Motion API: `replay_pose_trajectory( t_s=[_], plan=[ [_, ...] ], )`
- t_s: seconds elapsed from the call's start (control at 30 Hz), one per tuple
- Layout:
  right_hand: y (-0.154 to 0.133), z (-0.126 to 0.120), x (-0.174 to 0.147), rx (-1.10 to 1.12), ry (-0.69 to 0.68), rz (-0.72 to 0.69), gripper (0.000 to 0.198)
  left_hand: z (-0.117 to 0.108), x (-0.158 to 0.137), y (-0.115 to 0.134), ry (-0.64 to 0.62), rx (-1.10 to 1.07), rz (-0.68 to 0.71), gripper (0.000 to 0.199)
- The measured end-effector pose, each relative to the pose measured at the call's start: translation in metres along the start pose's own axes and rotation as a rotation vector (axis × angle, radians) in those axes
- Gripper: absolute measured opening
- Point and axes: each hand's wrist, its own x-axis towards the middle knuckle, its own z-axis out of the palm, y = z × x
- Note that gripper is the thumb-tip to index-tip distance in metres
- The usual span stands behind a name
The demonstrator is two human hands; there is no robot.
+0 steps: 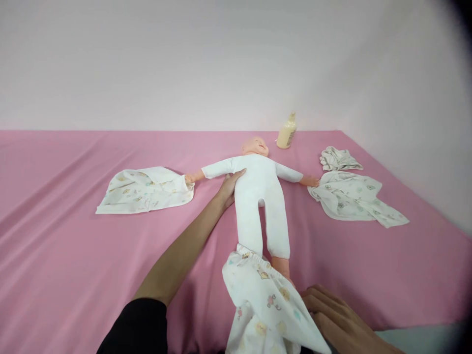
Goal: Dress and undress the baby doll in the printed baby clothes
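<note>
A baby doll in a white bodysuit lies on its back, head away from me, arms spread. My left hand grips its side at the waist, the thumb showing on the front and the other fingers mostly hidden. Printed baby pants with a gathered waistband cover one lower leg and hang toward me. The doll's other foot is partly hidden at the waistband. My right hand is closed at the right edge of the pants, its fingertips out of sight behind the cloth.
A printed cloth garment lies by the doll's hand on the left. Another printed garment and a crumpled cloth lie at the right. A cream pump bottle stands behind the doll's head. The pink sheet meets a wall.
</note>
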Motion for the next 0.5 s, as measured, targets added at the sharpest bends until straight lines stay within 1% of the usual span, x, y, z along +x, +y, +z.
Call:
replay_pose_trajectory(
  t_s=[0.07, 0.17, 0.23, 0.3, 0.33, 0.4, 0.47, 0.5],
  plan=[
    [0.003, 0.002, -0.001, 0.021, 0.025, 0.035, 0.018, 0.000, 0.000, 0.001, -0.005, 0.011, -0.005, 0.074],
    [0.006, 0.006, 0.000, -0.009, 0.086, 0.060, 0.010, 0.001, -0.002, 0.002, -0.001, 0.017, 0.001, 0.070],
    [0.004, 0.007, 0.004, -0.036, 0.145, 0.053, 0.012, 0.002, -0.002, 0.002, 0.006, 0.010, 0.001, 0.071],
    [-0.003, 0.005, 0.010, -0.067, 0.192, 0.049, 0.025, 0.002, -0.002, 0.002, 0.013, 0.000, -0.002, 0.074],
    [-0.008, 0.005, 0.014, -0.090, 0.194, 0.056, 0.033, 0.002, -0.002, 0.002, 0.016, -0.006, -0.005, 0.075],
    [-0.015, 0.007, 0.021, -0.159, 0.157, 0.087, 0.050, 0.002, -0.001, 0.002, 0.027, -0.022, -0.011, 0.080],
    [-0.018, 0.014, 0.027, -0.238, 0.145, 0.084, 0.065, 0.003, -0.001, 0.002, 0.049, -0.046, -0.032, 0.084],
    [-0.018, 0.020, 0.030, -0.278, 0.175, 0.071, 0.072, 0.003, -0.001, 0.002, 0.067, -0.062, -0.052, 0.085]
  ],
)
